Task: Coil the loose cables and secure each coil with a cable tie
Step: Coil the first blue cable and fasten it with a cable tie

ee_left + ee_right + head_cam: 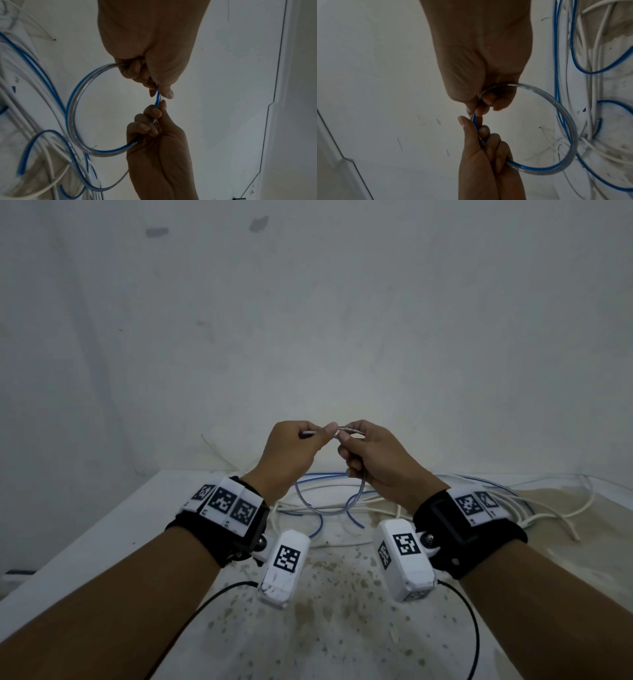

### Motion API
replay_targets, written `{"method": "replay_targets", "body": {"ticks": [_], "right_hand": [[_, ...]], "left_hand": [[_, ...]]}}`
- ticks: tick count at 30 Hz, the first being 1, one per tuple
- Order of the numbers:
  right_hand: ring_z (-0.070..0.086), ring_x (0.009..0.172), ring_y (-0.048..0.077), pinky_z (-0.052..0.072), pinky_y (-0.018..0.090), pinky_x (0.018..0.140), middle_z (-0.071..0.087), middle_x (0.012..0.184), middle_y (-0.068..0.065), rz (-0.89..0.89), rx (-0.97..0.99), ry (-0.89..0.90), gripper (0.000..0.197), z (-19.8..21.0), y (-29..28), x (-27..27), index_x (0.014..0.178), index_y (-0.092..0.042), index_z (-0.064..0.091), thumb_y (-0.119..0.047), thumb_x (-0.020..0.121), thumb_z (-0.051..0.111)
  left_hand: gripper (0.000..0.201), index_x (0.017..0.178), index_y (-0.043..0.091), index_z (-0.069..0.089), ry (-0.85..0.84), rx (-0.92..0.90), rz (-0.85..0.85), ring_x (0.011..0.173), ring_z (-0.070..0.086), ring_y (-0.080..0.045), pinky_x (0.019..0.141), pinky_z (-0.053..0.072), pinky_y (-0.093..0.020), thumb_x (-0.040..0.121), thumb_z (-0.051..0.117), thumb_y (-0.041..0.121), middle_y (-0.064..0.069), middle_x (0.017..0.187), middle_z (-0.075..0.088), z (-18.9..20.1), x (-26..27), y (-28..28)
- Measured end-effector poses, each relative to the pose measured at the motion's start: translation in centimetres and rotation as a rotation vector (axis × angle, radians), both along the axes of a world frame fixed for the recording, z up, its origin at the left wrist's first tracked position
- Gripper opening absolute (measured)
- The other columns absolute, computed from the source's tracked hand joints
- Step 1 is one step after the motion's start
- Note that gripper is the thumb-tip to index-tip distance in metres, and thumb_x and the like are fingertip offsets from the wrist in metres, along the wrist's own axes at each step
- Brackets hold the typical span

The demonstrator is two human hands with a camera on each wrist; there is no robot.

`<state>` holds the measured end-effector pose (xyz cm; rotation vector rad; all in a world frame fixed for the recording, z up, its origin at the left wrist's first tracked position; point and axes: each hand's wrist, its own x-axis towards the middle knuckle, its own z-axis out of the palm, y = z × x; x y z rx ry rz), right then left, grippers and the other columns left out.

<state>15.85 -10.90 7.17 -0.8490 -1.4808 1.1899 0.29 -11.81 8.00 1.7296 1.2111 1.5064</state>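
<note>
Holding a clear cable with a blue stripe (323,510) up above the bench (113,529), I have it bent into one round loop that hangs down between my wrists. My left hand (291,453) and right hand (373,457) meet at the top, fingers (155,111) curled and pinching the cable where its strands cross (thumb tips nearly touching). Loose white and blue cables (513,501) sprawl on the bench below.

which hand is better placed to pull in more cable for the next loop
Probably the right hand: the clear blue-striped cable appears to trail from its side to the pile. The left hand pinches the loop where it closes and can hold it.
</note>
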Motion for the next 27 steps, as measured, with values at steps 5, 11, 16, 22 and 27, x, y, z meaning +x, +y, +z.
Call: {"method": "replay_targets", "body": {"ticks": [5, 11, 16, 22, 27], "right_hand": [[0.044, 0.052, 0.010, 0.047, 0.026, 0.054, 0.062, 0.070, 0.001, 0.011, 0.042, -0.029, 0.011, -0.03, -0.25, 0.18, 0.107, -0.011, 0.058, -0.019, 0.099, 0.057], [0.048, 0.053, 0.009, 0.050, 0.027, 0.057, 0.064, 0.072, 0.001, 0.029, -0.006, 0.020, 0.010, -0.01, -0.52, 0.45, 0.106, -0.011, 0.060, -0.018, 0.099, 0.057], [0.049, 0.052, 0.009, 0.050, 0.026, 0.056, 0.064, 0.073, 0.003, 0.052, -0.032, 0.077, 0.009, 0.00, -0.67, 0.22, 0.105, -0.010, 0.060, -0.016, 0.101, 0.054], [0.051, 0.058, 0.009, 0.052, 0.026, 0.060, 0.066, 0.076, 0.002, 0.079, -0.017, 0.138, 0.009, -0.08, -0.83, 0.14, 0.107, -0.010, 0.060, -0.013, 0.099, 0.056], [0.055, 0.064, 0.011, 0.053, 0.027, 0.067, 0.069, 0.082, 0.004, 0.091, -0.004, 0.154, 0.012, -0.34, -0.77, 0.28, 0.109, -0.011, 0.060, -0.013, 0.097, 0.059]], "left_hand": [[0.029, 0.078, 0.007, 0.073, -0.081, 0.008, 0.005, 0.045, 0.041, -0.003, 0.046, 0.035, -0.014, 0.088, 0.070, 0.034, 0.005, 0.055, 0.050, -0.29, 0.02, -0.22], [0.021, 0.082, 0.013, 0.074, -0.035, -0.005, -0.034, 0.045, 0.045, -0.001, 0.049, 0.037, -0.014, 0.088, 0.070, 0.033, 0.002, 0.065, 0.065, -0.23, -0.40, -0.15], [0.026, 0.084, 0.010, 0.076, -0.023, 0.017, -0.004, 0.047, 0.048, -0.001, 0.052, 0.038, -0.016, 0.085, 0.072, 0.036, 0.001, 0.068, 0.070, -0.38, -0.62, -0.03], [0.027, 0.083, 0.009, 0.077, -0.102, 0.006, -0.006, 0.043, 0.045, -0.002, 0.048, 0.036, -0.015, 0.085, 0.071, 0.036, 0.000, 0.065, 0.068, -0.35, -0.38, -0.34], [0.021, 0.090, 0.004, 0.075, -0.247, -0.129, -0.094, 0.045, 0.034, -0.009, 0.043, 0.031, -0.018, 0.086, 0.072, 0.024, -0.003, 0.066, 0.067, 0.05, -0.19, -0.31]]}}
